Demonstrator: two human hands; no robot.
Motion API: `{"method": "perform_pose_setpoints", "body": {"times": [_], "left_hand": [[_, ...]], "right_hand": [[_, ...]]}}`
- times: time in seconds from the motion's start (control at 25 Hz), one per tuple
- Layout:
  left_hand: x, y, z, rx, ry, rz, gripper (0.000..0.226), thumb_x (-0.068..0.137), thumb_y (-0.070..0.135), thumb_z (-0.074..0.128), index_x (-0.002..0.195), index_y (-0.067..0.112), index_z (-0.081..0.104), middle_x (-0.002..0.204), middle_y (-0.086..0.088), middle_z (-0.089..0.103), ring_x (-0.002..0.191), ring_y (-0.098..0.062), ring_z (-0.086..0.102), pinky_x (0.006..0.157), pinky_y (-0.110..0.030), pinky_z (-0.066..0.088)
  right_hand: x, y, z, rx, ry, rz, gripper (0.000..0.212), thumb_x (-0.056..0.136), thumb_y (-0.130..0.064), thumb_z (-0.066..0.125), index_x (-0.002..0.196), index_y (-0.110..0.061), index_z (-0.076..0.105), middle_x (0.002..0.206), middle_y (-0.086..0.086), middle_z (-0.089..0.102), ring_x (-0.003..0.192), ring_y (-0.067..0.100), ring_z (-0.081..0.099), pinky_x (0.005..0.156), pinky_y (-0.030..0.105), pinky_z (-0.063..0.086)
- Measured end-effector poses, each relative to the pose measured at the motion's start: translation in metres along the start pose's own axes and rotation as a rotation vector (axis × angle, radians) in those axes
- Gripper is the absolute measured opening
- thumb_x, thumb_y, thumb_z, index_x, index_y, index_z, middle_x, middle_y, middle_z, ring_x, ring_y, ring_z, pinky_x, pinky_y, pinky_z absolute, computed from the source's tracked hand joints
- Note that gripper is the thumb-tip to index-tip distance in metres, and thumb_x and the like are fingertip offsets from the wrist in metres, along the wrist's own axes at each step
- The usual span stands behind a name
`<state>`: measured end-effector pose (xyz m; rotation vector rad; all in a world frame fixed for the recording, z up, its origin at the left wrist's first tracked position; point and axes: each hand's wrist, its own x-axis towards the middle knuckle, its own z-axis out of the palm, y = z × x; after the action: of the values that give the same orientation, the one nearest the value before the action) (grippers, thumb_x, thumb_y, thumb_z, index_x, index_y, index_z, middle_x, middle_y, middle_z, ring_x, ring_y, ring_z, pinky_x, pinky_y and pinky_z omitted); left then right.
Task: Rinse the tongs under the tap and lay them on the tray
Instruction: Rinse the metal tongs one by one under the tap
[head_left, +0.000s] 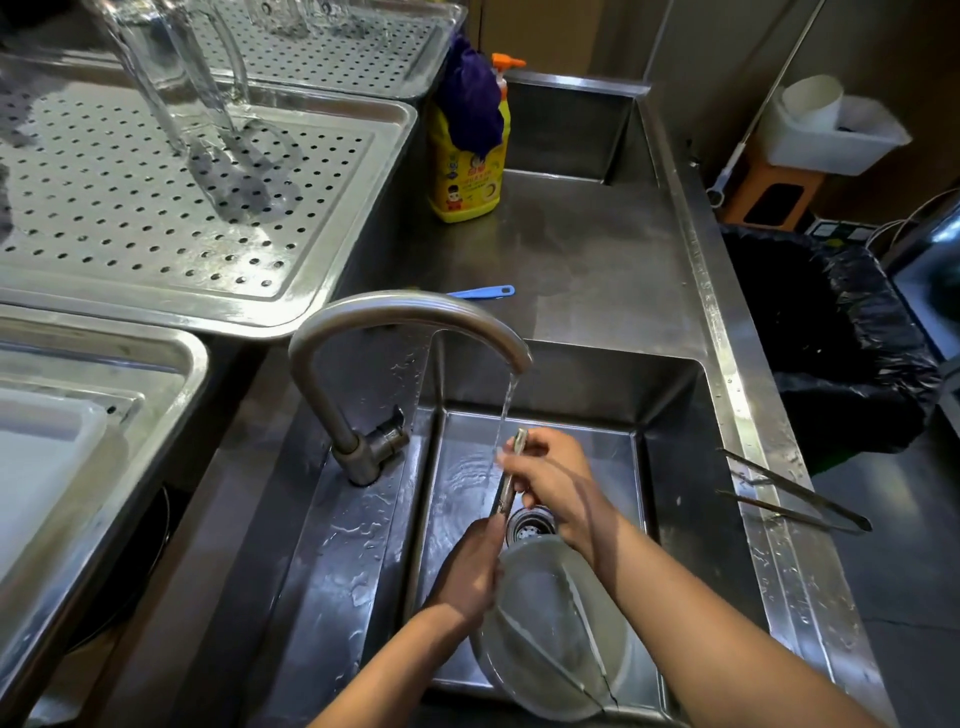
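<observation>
Over the sink basin I hold a pair of metal tongs nearly upright. My left hand grips their lower end. My right hand is closed around the upper part, beside the stream of water that runs from the curved tap. The water falls on the tongs' top end. A perforated steel tray lies at the upper left with clear glass vessels standing on it. A second pair of tongs rests on the sink's right rim.
A clear round lid or bowl sits in the basin under my arms, near the drain. A yellow detergent bottle and a blue tool are behind the tap. A black-lined bin stands right. Another tray lies left.
</observation>
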<state>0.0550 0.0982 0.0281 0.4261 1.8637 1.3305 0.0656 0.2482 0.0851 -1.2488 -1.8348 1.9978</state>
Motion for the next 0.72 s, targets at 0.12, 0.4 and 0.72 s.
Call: {"method": "perform_pose_setpoints", "body": {"times": [0.12, 0.4, 0.72], "left_hand": [[0.004, -0.004, 0.001, -0.037, 0.009, -0.081, 0.042, 0.09, 0.073, 0.031, 0.089, 0.045, 0.062, 0.061, 0.01, 0.059, 0.044, -0.001, 0.049, 0.044, -0.025, 0.033], [0.008, -0.003, 0.0, -0.186, -0.043, -0.164, 0.06, 0.086, 0.076, 0.035, 0.096, 0.022, 0.058, 0.05, 0.001, 0.051, 0.035, -0.014, 0.042, 0.036, -0.02, 0.029], [0.011, 0.014, 0.006, -0.274, -0.043, -0.199, 0.053, 0.099, 0.062, 0.034, 0.099, 0.017, 0.063, 0.056, 0.0, 0.052, 0.04, -0.014, 0.044, 0.039, -0.022, 0.027]], "right_hand": [[0.004, 0.0, 0.009, -0.039, -0.012, 0.008, 0.027, 0.093, -0.021, 0.068, 0.087, 0.005, 0.067, 0.059, 0.003, 0.058, 0.039, 0.008, 0.047, 0.034, 0.024, 0.036], [0.01, 0.001, 0.01, -0.091, -0.052, -0.004, 0.025, 0.095, -0.023, 0.065, 0.086, -0.001, 0.069, 0.068, 0.006, 0.067, 0.043, 0.011, 0.054, 0.033, 0.023, 0.038], [0.003, 0.003, -0.007, -0.261, -0.163, -0.093, 0.027, 0.088, -0.032, 0.068, 0.085, -0.006, 0.065, 0.066, 0.007, 0.064, 0.052, 0.016, 0.061, 0.04, 0.029, 0.046]]}}
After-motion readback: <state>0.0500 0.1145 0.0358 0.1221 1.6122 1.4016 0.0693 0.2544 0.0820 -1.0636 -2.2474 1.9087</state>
